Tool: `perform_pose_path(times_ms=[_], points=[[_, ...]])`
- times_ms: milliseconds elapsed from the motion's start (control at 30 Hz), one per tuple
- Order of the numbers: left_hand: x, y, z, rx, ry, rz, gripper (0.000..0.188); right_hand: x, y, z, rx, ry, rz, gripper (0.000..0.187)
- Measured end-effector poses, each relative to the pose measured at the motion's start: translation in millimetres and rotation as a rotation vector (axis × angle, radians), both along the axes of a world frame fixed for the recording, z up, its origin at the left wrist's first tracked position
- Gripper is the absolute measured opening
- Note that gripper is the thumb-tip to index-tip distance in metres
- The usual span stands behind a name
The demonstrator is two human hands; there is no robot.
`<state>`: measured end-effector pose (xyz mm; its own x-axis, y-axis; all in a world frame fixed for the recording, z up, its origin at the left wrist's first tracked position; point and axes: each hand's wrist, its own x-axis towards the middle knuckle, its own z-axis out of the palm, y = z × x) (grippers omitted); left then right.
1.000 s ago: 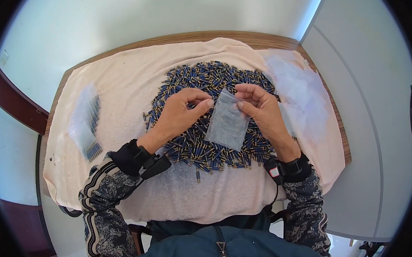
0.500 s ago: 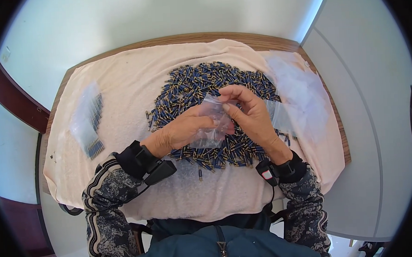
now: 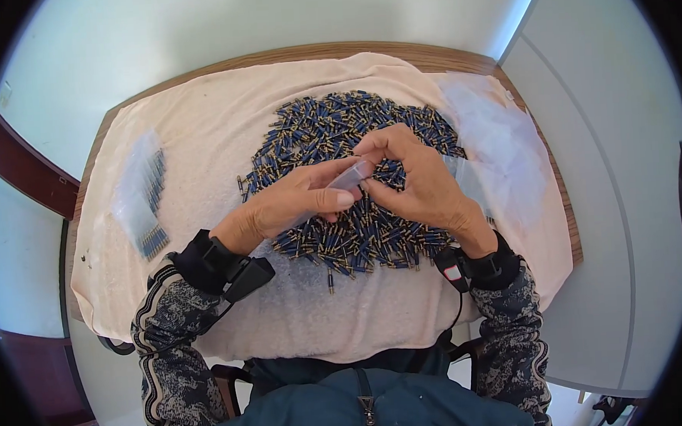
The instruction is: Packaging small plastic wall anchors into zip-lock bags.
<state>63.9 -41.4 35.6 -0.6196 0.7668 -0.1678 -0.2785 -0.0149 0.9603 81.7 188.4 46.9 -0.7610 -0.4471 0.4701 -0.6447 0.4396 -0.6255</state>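
A small clear plastic bag (image 3: pixel 348 176) is held over the middle of the pile, seen nearly edge-on. My left hand (image 3: pixel 298 201) grips it between thumb and fingers. At its right end, the thumb and index finger of my right hand (image 3: pixel 426 179) pinch the bag's edge. Whether anything is inside it, I cannot tell. Beneath both hands spreads a large heap of small dark blue cylindrical pieces with gold-coloured metal ends (image 3: pixel 321 125), which look like connector plugs.
A pale towel (image 3: pixel 198 135) covers the wooden table (image 3: pixel 271 60). On the left lie clear bags holding rows of the blue pieces (image 3: pixel 136 197). Thin empty-looking plastic bags (image 3: pixel 499 139) are heaped at the right. A grey panel (image 3: pixel 579 200) stands beside the table's right edge.
The bag has turned from lying broad and flat between my hands to nearly edge-on. My left hand has shifted slightly left, and my right hand's fingers have come down onto the bag's edge.
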Motion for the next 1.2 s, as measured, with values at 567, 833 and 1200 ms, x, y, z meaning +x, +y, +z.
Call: perform_pose_path(times_ms=[567, 833, 1200], points=[[-2.5, -18.2, -15.2, -0.303, 0.581, 0.195, 0.098, -3.9, 8.2, -1.4, -0.237, -0.354, -0.014, 0.042], [-12.5, -31.2, -29.9, -0.209, 0.562, 0.363, 0.098, -16.9, 5.2, -42.5, 0.307, 0.21, -0.183, 0.018], [-8.6, -32.2, -36.8, -0.358, 0.727, 0.359, 0.1, -10.1, 12.9, -32.6, 0.359, 0.144, -0.139, 0.012]])
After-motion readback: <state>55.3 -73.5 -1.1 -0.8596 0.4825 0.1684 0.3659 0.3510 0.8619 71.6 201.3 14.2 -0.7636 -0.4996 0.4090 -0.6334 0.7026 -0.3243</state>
